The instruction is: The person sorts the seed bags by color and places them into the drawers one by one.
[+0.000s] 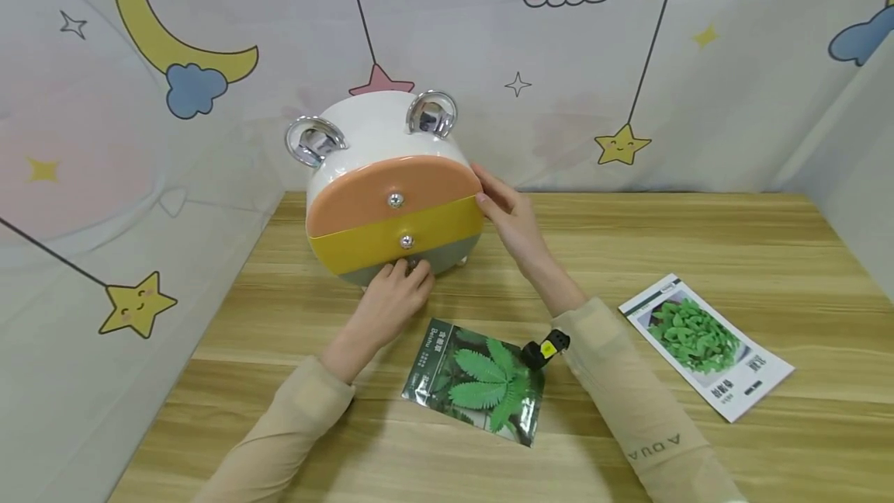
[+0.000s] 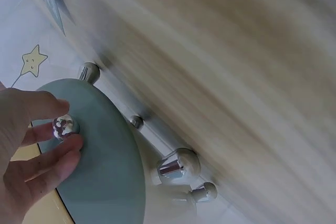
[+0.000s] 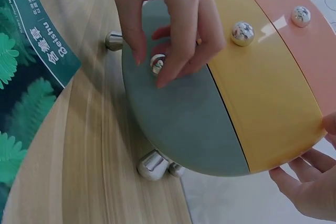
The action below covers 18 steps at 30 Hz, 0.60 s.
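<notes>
Left grip (image 1: 393, 297): thumb and fingers close round the knob (image 2: 63, 126) of the green drawer (image 2: 105, 166), lowest of three. Makes sense: from what shows, the knob is the only handhold on that front. Box (image 1: 393, 177) stands on the tabletop (image 1: 698, 235) just beyond the left grip and to the left of the right grip (image 1: 515, 227). Right grip isn't clenched: fingers lie along the box's side, thumb at the front edge by the yellow drawer (image 1: 363, 245). My read: it's bracing, since small feet (image 3: 153, 165) probably give little resistance to a tug at the knob. Orange drawer (image 1: 349, 204) and yellow one sit above the left grip, untouched by it, fronts flush as far as I can see. Green packet (image 1: 478, 383) lies on the near side of both grips, between the forearms; white packet (image 1: 705, 344) well right of the right grip. Both sit off the box's front, likely for elbow room.
</notes>
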Motion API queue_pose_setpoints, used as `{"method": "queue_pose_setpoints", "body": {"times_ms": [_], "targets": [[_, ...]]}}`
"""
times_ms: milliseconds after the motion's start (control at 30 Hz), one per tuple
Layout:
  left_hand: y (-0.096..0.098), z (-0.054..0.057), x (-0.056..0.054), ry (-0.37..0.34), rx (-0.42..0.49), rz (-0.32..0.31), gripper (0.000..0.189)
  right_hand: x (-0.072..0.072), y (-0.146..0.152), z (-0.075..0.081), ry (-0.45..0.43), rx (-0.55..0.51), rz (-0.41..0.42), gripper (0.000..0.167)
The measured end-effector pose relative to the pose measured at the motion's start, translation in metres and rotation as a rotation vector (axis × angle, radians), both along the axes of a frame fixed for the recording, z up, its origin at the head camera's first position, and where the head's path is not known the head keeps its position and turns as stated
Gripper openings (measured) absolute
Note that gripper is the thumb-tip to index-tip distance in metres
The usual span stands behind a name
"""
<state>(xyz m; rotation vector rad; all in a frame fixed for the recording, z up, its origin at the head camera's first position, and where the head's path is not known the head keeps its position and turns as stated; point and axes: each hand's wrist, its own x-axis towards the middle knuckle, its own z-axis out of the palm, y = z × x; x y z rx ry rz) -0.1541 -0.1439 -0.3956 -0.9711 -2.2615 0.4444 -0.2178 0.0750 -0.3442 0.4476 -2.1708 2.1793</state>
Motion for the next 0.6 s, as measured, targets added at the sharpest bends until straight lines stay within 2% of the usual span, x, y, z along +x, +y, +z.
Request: {"method": "queue_pose_setpoints", "body": {"times_ms": [400,600], "targets": [[0.004,0.001,-0.004,-0.075,0.081,-0.010,0.009,0.005,-0.020,-0.003,0.050,-0.022,-0.170,0.048],[0.006,0.002,-0.002,-0.109,0.129,0.001,0.009,0.006,-0.022,-0.002,0.066,-0.006,-0.208,0.046]]}}
